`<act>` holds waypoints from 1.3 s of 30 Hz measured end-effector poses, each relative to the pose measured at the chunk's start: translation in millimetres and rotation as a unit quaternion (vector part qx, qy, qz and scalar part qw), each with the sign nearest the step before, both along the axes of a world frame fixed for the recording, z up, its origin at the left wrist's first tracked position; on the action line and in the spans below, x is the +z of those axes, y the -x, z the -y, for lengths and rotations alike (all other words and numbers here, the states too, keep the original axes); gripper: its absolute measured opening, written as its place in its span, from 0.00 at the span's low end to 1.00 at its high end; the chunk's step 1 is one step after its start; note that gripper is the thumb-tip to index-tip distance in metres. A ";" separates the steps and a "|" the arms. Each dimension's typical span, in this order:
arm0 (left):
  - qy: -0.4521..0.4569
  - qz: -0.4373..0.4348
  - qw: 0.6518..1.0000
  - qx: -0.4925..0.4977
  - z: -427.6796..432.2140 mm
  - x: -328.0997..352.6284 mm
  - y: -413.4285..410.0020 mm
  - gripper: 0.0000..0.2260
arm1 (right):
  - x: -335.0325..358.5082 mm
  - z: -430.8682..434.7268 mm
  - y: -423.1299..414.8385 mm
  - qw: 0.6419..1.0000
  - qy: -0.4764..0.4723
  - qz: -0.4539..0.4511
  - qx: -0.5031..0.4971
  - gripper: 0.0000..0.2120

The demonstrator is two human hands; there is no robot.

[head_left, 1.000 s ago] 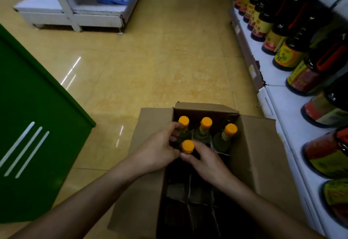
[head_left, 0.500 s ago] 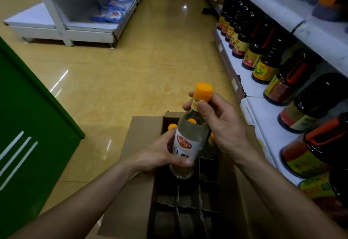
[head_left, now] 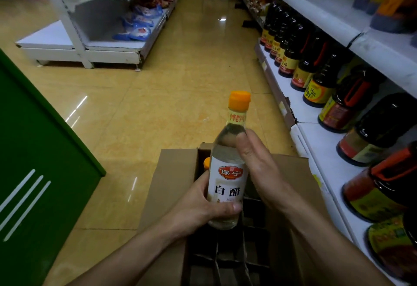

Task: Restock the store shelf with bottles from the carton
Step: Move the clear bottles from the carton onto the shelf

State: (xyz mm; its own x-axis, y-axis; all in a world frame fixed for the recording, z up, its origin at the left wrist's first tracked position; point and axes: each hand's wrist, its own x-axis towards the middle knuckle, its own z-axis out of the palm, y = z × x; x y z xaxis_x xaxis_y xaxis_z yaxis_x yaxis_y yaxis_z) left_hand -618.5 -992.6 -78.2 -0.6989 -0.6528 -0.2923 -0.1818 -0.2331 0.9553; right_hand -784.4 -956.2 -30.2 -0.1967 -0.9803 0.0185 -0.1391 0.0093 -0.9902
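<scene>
We look down a shop aisle with a glossy yellow tiled floor (head_left: 158, 96) running away from us. A tall green panel (head_left: 33, 150) with three white stripes fills the left edge. Along the right runs the white store shelf (head_left: 320, 148), its lower tier lined with dark sauce bottles (head_left: 325, 87) carrying red and yellow labels. Across the aisle, at upper left, stands a white shelving unit (head_left: 101, 46) holding blue packets (head_left: 140, 26).

Directly below us an open brown carton (head_left: 171, 173) sits on the floor just beside the store shelf, its flaps folded outward. Inside we see cardboard dividers (head_left: 225, 261), and the near compartments look dark.

Above the carton we hold one clear bottle (head_left: 228, 186) nearly upright, with a white label bearing a red logo and dark characters. Our left hand (head_left: 200, 206) grips its lower body, thumb curled across the front beneath the label. Our right hand (head_left: 259, 168) holds the shoulder of the bottle, thumb pressed on the glass; its fingers lie hidden behind.

The bottle's orange cap (head_left: 239, 99) points up the aisle. A second orange cap (head_left: 207, 163) peeks from the carton's far end, just left of the bottle.
</scene>
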 end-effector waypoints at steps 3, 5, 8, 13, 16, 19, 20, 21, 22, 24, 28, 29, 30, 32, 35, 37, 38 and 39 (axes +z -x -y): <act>0.012 0.001 1.000 0.024 3.1 4.6 -1.7 0.25 | -7.3 -6.1 6.1 0.999 -0.023 -0.002 0.028 0.32; 0.013 0.003 0.999 0.041 4.6 9.9 -0.8 0.25 | -4.0 -7.6 9.4 0.998 -0.038 -0.010 0.050 0.31; 0.005 0.007 0.999 0.052 2.4 29.0 5.5 0.24 | 16.5 -7.6 12.1 0.997 -0.053 -0.019 0.046 0.28; -0.024 0.005 0.999 0.045 -3.7 99.9 15.7 0.24 | 94.6 -11.1 14.4 0.998 -0.063 0.010 0.004 0.24; -0.023 -0.002 0.999 0.029 -3.2 166.6 17.2 0.24 | 162.8 -15.9 14.9 0.997 -0.070 0.024 -0.010 0.28; -0.007 -0.006 1.000 0.025 -3.5 254.4 18.6 0.27 | 248.5 -21.5 14.9 0.997 -0.068 0.029 -0.032 0.28; -0.001 -0.011 1.000 0.026 -4.2 277.5 19.6 0.27 | 270.8 -22.5 12.6 0.996 -0.064 0.035 -0.045 0.27; 0.004 -0.015 1.000 0.024 -3.8 305.7 20.1 0.28 | 297.8 -23.8 12.0 0.996 -0.059 0.040 -0.059 0.27; 0.008 -0.021 1.000 0.018 -1.9 336.1 21.0 0.28 | 329.9 -24.9 11.4 0.995 -0.053 0.045 -0.066 0.26; 0.015 -0.028 0.999 0.006 -0.7 394.0 22.0 0.28 | 388.2 -27.3 8.7 0.994 -0.041 0.048 -0.084 0.24; 0.031 -0.044 0.998 -0.030 2.9 517.0 27.1 0.23 | 513.3 -33.9 3.7 0.992 -0.006 0.019 -0.125 0.22; 0.035 -0.050 0.997 -0.044 3.0 549.0 29.5 0.21 | 544.6 -38.1 3.5 0.991 0.002 0.009 -0.137 0.21; 0.038 -0.057 0.996 -0.055 1.4 576.6 32.0 0.21 | 570.8 -42.9 2.6 0.989 0.012 0.005 -0.148 0.21; 0.051 -0.071 0.993 -0.080 -1.9 628.8 40.3 0.21 | 623.1 -54.6 5.2 0.985 0.029 0.000 -0.168 0.20; 0.067 -0.086 0.987 -0.118 -8.0 693.3 55.8 0.24 | 687.7 -74.5 12.9 0.978 0.051 -0.018 -0.201 0.21; 0.080 -0.091 0.982 -0.142 -14.1 730.4 70.1 0.26 | 726.3 -87.4 20.0 0.971 0.062 -0.028 -0.230 0.22; 0.089 -0.093 0.980 -0.152 -17.6 746.6 79.0 0.27 | 743.6 -94.6 24.9 0.967 0.069 -0.033 -0.242 0.23; 0.099 -0.096 0.978 -0.156 -21.9 761.0 87.9 0.27 | 758.0 -101.4 30.9 0.964 0.071 -0.043 -0.253 0.23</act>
State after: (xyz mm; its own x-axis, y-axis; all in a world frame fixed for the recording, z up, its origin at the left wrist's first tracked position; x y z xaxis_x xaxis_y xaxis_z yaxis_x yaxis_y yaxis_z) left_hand -706.4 -970.7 682.8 -0.9029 -0.4291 -0.0250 -0.0269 -0.0016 0.9996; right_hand -815.2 -854.8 727.8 -0.6410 -0.7452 0.1838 -0.2345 -0.0380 -0.9714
